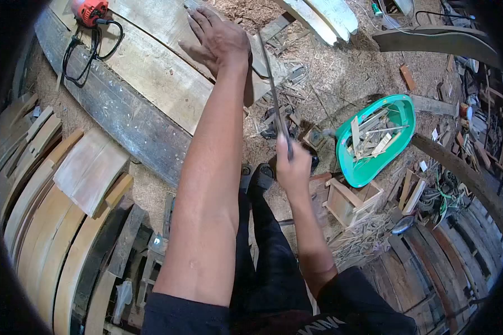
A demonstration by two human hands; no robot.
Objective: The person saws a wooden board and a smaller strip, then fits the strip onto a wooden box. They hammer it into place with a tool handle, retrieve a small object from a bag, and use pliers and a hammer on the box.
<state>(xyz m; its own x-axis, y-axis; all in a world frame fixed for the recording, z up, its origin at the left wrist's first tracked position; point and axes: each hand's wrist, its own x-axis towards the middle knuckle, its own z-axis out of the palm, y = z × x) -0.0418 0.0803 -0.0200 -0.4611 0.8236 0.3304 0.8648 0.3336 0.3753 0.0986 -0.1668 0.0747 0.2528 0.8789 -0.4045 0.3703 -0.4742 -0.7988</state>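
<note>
- Two bare hands work at the upper part of the view, above and beside a bench (129, 124) surfaced with wide planks.
- Left hand (223, 42): palm down on a pale board (156, 23) near the bench's right-hand end; its fingers are extended and partly spread, pressing on the wood rather than gripping it.
- Right hand (294, 166): fingers closed around the near end of a long, thin tool (273, 89), just off the bench's right-hand end. The grip is slightly blurred.
- The tool, seen nearly edge-on, extends away from the right hand and passes close beside the left hand; whether it touches the board cannot be told.
- A red power tool (88, 11) with a looped black cord (96, 50) lies at the bench's far left corner.
- A green tub (345, 159) holding loose wood scraps (374, 137) stands to the right on the floor (349, 72), which is strewn with shavings.
- A small open wooden box (349, 207) stands just beside the tub, on its near side.
- An orange block (407, 77) lies on the floor beyond the tub.
- Curved boards (47, 223) lie side by side at the left, with a short, wide panel (89, 170) across them.
</note>
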